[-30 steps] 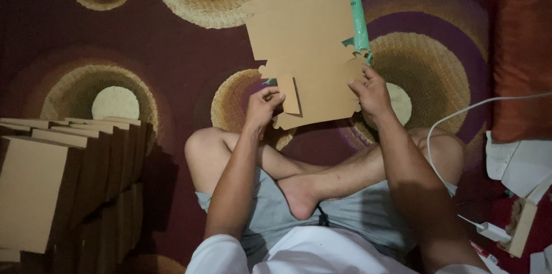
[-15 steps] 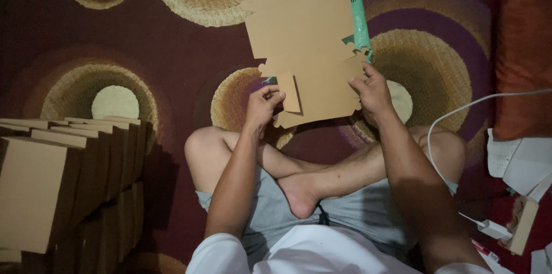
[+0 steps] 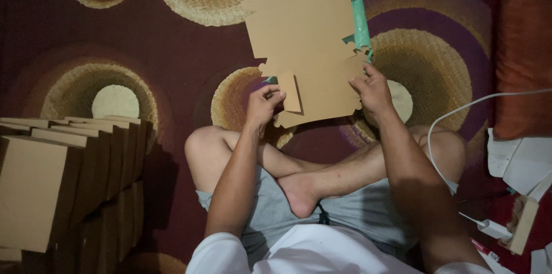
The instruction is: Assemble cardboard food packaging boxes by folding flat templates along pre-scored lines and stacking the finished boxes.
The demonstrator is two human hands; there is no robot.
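- Far left: stack of folded brown boxes (image 3: 57, 182) on the patterned carpet (image 3: 172, 50), well apart from the work.
- Left hand (image 3: 264, 104) closed, pinching the small flap at the lower left edge of the flat cardboard cutout (image 3: 313, 50).
- Cutout held above the crossed legs: looks light, thin, bendable, likely to crease; best gripped at edges.
- Right hand (image 3: 372, 87) closed on the right edge.
- Green packet (image 3: 359, 15) behind.

White short sleeves, grey shorts (probably cotton).

Bare carpet (image 3: 190, 55) left of the grip: free passage. Folded boxes (image 3: 69, 176) block far left. Right: white cable (image 3: 460, 116), probably loose; cushion (image 3: 523, 55) beyond.
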